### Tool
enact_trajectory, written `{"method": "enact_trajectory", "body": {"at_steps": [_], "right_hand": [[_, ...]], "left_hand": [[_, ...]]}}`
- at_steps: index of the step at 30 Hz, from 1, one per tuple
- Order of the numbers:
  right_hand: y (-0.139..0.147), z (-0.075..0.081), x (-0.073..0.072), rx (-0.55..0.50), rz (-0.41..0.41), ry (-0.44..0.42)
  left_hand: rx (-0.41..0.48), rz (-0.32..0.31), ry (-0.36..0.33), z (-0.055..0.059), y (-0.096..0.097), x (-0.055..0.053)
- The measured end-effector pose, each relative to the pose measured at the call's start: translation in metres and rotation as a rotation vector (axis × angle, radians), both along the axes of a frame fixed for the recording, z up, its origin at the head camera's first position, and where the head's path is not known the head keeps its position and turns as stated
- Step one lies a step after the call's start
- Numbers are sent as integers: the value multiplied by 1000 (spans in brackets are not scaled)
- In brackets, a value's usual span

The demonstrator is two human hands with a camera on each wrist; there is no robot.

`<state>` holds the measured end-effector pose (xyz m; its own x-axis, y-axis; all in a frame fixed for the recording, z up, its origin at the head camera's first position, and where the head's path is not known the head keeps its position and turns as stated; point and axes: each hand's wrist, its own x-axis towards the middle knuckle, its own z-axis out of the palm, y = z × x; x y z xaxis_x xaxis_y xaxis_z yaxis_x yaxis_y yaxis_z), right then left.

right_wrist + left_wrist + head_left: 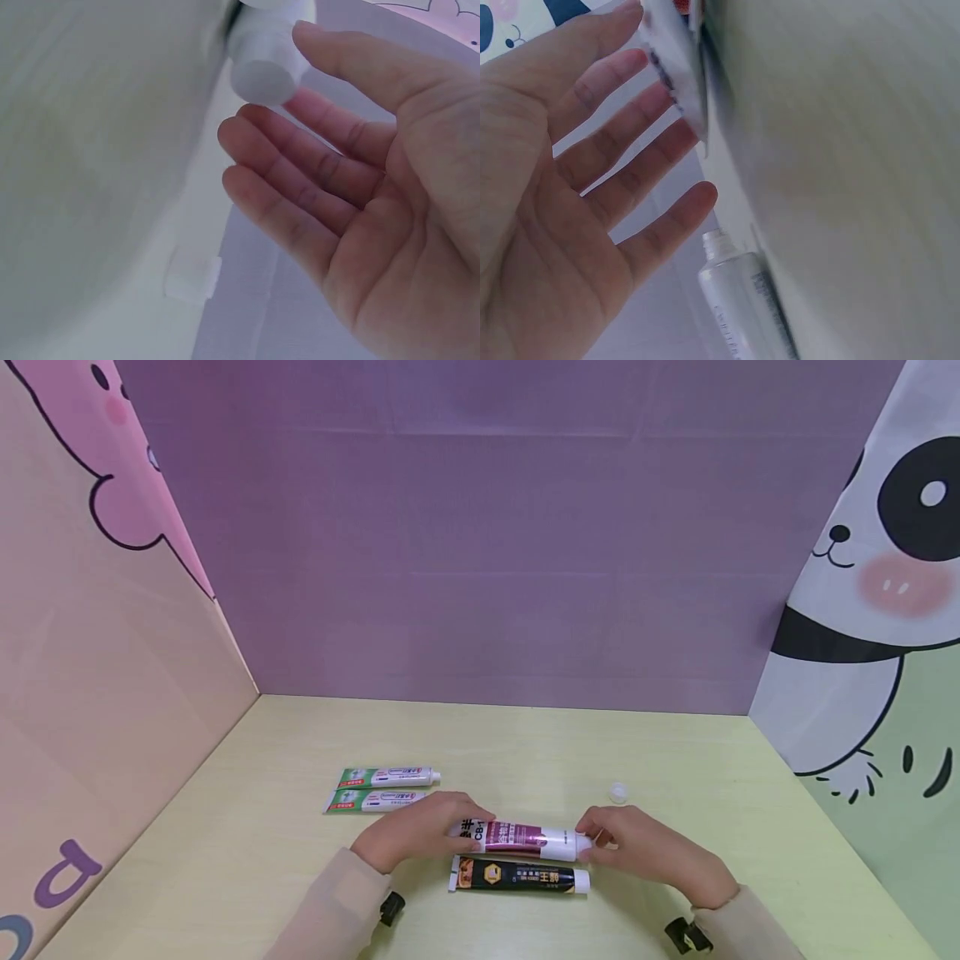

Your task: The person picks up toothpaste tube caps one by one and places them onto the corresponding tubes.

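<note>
A white and magenta toothpaste tube [525,840] lies sideways between the two hands. My left hand [420,828] pinches its flat end between thumb and fingers; in the left wrist view that pale end [676,71] shows at the fingertips. At the other end, my right hand [637,843] pinches the white cap [262,79] between thumb and index finger, the other fingers loosely bent. Just in front lies a black tube [517,875] with a white cap, parallel to the magenta one.
Two green and white tubes [390,777] lie side by side behind the left hand; the nearer is partly covered by it. A small white cap [618,792] sits behind the right hand. A purple wall [502,568] bounds the table [300,743] at the back.
</note>
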<state>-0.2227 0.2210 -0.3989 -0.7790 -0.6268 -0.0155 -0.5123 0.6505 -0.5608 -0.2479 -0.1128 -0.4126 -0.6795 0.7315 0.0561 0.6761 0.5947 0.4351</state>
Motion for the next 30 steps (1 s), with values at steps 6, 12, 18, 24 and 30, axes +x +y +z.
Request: {"method": "enact_trajectory", "body": {"at_steps": [6, 12, 18, 24, 30], "right_hand": [[3, 6, 1, 30, 11, 75], [6, 8, 1, 33, 13, 109], [11, 10, 1, 31, 12, 137], [18, 11, 0, 27, -5, 154], [23, 15, -2, 27, -19, 175]], "left_hand": [[7, 21, 4, 11, -4, 2], [11, 57, -8, 19, -12, 2], [24, 110, 24, 20, -28, -2], [41, 116, 82, 19, -49, -7], [28, 151, 115, 20, -65, -10]]}}
